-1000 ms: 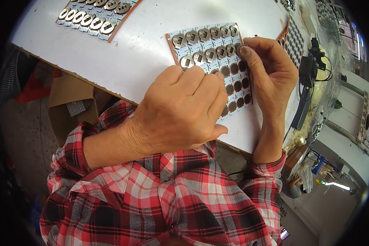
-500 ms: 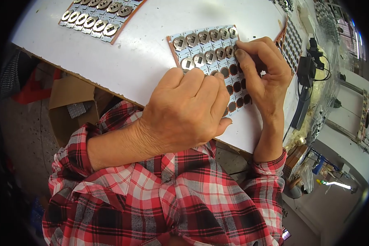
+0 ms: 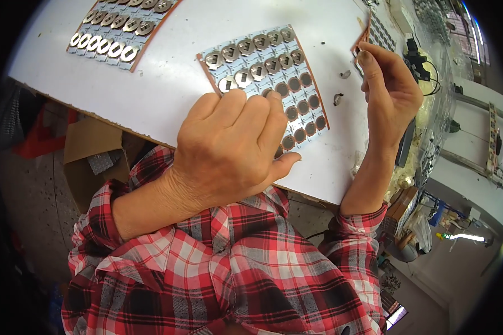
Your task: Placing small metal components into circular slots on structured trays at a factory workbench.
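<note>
A blue panel with an orange edge lies on the white table, covered in rows of round metal discs; its far rows are shiny, its near rows darker. My left hand rests on its near left part, fingers curled, fingertips pressing it down. My right hand is off the panel to the right, with thumb and forefinger pinched together at the orange edge of another panel. Whether anything sits between those fingers is hidden. Two small loose metal pieces lie between the panels.
A third panel of ring-shaped metal parts lies at the table's far left. An open cardboard box sits below the table edge on the left. A black device with cables and cluttered benches stand to the right.
My right hand has lifted off the blue panel and moved right and away, to the edge of the other panel. My left hand has stayed on the blue panel.
</note>
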`<control>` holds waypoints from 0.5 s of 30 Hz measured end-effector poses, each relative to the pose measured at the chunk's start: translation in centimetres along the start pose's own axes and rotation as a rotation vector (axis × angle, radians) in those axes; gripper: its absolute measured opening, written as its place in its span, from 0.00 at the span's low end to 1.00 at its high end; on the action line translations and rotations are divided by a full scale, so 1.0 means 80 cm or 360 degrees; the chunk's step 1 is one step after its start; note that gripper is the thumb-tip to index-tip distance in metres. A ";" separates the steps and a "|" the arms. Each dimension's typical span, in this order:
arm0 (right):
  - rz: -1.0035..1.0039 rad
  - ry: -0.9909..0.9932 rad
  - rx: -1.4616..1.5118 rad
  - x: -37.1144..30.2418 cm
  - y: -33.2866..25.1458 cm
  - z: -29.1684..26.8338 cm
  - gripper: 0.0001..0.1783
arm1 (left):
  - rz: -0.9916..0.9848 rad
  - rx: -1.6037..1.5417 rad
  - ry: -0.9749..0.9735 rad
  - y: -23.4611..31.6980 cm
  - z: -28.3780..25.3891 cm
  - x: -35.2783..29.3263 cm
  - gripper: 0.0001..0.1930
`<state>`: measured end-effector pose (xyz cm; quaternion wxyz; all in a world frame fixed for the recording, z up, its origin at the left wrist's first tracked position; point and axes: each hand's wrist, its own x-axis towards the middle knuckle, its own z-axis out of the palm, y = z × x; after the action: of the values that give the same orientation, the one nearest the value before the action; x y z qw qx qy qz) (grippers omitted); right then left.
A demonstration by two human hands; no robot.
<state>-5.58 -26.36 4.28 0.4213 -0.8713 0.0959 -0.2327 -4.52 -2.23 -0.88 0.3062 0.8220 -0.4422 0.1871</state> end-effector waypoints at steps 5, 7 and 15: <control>0.0334 -0.0211 -0.0185 0.005 0.017 -0.023 0.07 | -0.0012 -0.0007 0.0001 -0.001 0.000 0.001 0.34; 0.0360 -0.0236 -0.0192 0.004 0.020 -0.030 0.08 | 0.0009 0.0038 -0.0015 -0.002 -0.003 0.001 0.35; 0.0080 -0.0474 -0.0315 0.004 0.024 -0.023 0.05 | -0.0020 0.0027 -0.0024 -0.003 -0.004 0.002 0.35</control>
<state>-6.12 -28.93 3.89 0.3488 -0.9306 0.0767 -0.0799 -4.23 -2.02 -0.60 0.2970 0.8288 -0.4376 0.1827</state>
